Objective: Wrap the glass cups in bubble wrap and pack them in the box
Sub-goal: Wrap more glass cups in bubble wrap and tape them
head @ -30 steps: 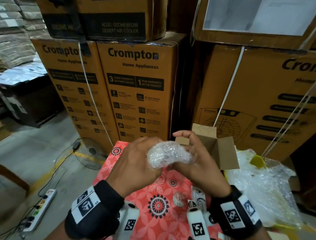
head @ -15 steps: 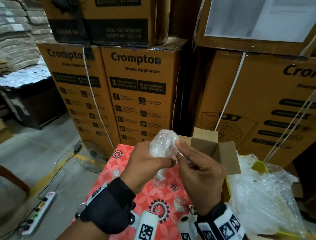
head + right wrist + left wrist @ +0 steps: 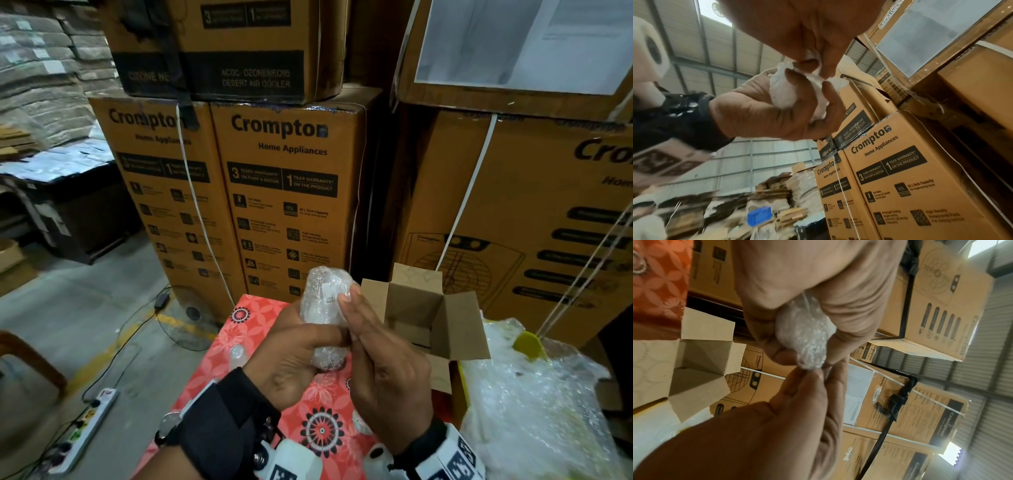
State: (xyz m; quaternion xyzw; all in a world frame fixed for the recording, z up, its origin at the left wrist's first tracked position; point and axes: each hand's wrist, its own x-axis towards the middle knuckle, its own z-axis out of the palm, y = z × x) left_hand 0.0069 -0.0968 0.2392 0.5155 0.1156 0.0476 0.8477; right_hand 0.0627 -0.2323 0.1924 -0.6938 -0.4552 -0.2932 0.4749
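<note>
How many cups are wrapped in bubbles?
1 for sure: the wrapped cup, held by both hands above the red cloth. Others may be hidden in the box.

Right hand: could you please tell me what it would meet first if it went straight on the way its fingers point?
Nothing new: the right hand already touches the bubble-wrapped cup held by the left hand.
</note>
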